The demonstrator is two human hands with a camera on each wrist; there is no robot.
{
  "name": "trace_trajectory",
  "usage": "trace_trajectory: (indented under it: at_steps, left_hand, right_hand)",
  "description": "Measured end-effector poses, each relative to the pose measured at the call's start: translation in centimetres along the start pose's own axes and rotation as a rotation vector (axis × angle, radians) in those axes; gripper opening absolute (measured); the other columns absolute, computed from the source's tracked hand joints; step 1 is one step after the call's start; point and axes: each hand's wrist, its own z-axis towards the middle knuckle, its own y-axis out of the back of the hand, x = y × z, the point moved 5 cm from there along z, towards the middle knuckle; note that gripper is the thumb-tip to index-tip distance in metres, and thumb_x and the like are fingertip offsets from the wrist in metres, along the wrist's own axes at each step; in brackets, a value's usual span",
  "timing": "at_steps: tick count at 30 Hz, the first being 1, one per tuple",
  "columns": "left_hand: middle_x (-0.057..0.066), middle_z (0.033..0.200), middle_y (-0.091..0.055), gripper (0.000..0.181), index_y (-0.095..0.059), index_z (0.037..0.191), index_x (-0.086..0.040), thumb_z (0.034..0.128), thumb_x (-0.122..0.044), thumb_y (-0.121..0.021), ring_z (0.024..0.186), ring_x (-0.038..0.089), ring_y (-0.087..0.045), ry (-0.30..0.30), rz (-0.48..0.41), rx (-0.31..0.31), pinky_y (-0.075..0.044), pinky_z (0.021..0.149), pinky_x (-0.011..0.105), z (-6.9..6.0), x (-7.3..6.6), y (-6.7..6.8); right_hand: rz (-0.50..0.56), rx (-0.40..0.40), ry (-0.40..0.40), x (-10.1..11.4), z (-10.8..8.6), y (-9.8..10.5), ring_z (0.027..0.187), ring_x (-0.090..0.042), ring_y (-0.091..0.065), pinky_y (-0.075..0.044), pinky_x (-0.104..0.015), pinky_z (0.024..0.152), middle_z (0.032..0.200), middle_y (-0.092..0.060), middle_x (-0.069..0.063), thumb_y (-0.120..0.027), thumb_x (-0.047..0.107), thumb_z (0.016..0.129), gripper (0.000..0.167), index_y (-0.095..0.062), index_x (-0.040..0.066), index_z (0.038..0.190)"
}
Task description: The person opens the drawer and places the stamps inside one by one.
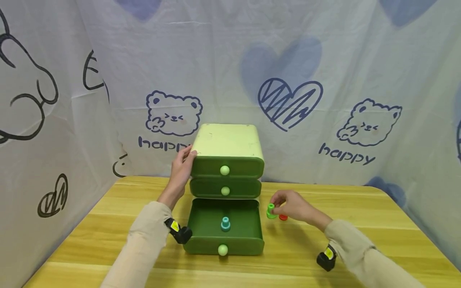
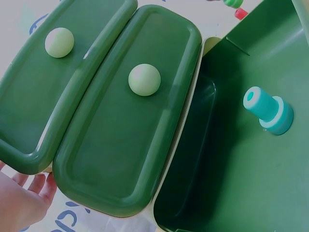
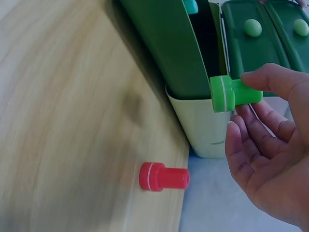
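Observation:
Between thumb and fingers, my right hand [image 1: 293, 206] pinches a bright green stepped peg [image 3: 234, 94], held above the table just right of the drawer cabinet. Below that hand a red peg [image 3: 164, 177] of like shape stands on the wood, partly covered by the hand in the head view. My left hand [image 1: 181, 170] rests against the left side of the cabinet [image 1: 228, 140], thumb near its top front corner. The bottom drawer [image 1: 201, 245] is pulled out, and a turquoise peg [image 2: 268, 110] stands upright on its floor.
Two upper drawers with round pale knobs [image 1: 225, 170] are closed. The wooden table [image 1: 342, 256] runs out on both sides of the cabinet. Behind it hangs a white cloth [image 1: 223, 72] printed with hearts and bears.

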Motion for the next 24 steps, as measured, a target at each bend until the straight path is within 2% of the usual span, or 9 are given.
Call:
trace_trajectory:
  at_steps: [5, 14, 24]
  left_hand:
    - [0.015, 0.144, -0.042, 0.053, -0.038, 0.146, -0.006, 0.0989, -0.029, -0.048, 0.129, 0.03, -0.039, -0.001, 0.002, 0.002, -0.034, 0.106, 0.042, 0.0, 0.1, 0.0]
    - [0.015, 0.144, -0.041, 0.053, -0.038, 0.146, -0.006, 0.0993, -0.028, -0.048, 0.129, 0.03, -0.039, -0.001, -0.008, 0.007, -0.034, 0.106, 0.042, 0.1, 0.1, 0.0]
    - [0.015, 0.145, -0.04, 0.053, -0.038, 0.147, -0.007, 0.0997, -0.029, -0.047, 0.131, 0.03, -0.037, 0.005, -0.002, 0.006, -0.033, 0.107, 0.042, 0.0, -0.1, 0.2]
  right_hand:
    - [0.005, 0.03, 0.024, 0.4, 0.3, -0.6, 0.078, -0.016, -0.057, -0.049, -0.033, 0.068, 0.082, -0.061, 0.001, -0.074, 0.008, 0.08, 0.014, -0.064, 0.004, 0.09]
    - [-0.012, 0.023, 0.041, 1.3, 1.0, -1.1, 0.078, -0.015, -0.058, -0.05, -0.033, 0.07, 0.083, -0.063, 0.001, -0.073, 0.01, 0.083, 0.013, -0.066, 0.004, 0.091]
    - [-0.048, 0.086, 0.121, 2.8, 1.8, -2.5, 0.078, -0.013, -0.06, -0.051, -0.029, 0.068, 0.084, -0.064, 0.001, -0.075, 0.012, 0.083, 0.018, -0.064, 0.002, 0.094]
